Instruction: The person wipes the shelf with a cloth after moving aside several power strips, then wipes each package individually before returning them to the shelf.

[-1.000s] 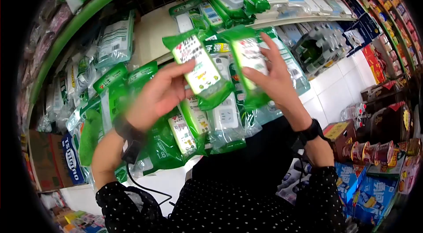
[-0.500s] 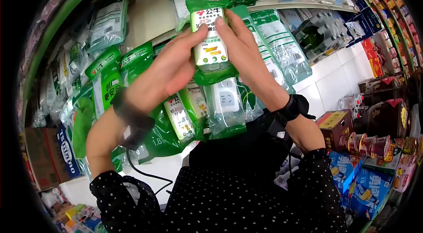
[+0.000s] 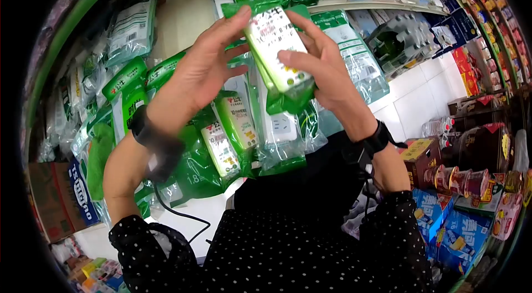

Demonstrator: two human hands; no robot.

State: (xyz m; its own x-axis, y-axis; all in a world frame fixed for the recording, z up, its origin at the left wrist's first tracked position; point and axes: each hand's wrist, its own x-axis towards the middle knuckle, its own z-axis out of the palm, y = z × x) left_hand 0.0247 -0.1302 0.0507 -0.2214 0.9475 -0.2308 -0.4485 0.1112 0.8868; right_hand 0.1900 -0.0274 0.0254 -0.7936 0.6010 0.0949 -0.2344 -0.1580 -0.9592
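Note:
A green and white package [image 3: 280, 44] is tilted in the air over the shelf. My right hand [image 3: 327, 66] grips its right side, the thumb across its white front and the fingers behind. At its upper left edge is my left hand [image 3: 202, 66], its fingers spread and the index fingertip near the package's top corner. Below my hands lie more green packages: one with a white label [image 3: 221, 149], another [image 3: 238, 118] beside it, and a clear bag with a white socket [image 3: 280, 127].
A bare strip of shelf [image 3: 185, 19] runs behind my left hand. Shrink-wrapped bottles [image 3: 396, 44] stand at the right. Blue boxes [image 3: 460, 240] and a brown box [image 3: 418, 160] are at the lower right. A cardboard box [image 3: 50, 199] stands at the lower left.
The package has tilted, its lower end swinging right and towards me. My left hand has loosened from its side and spread its fingers; my right hand has shifted right with the package.

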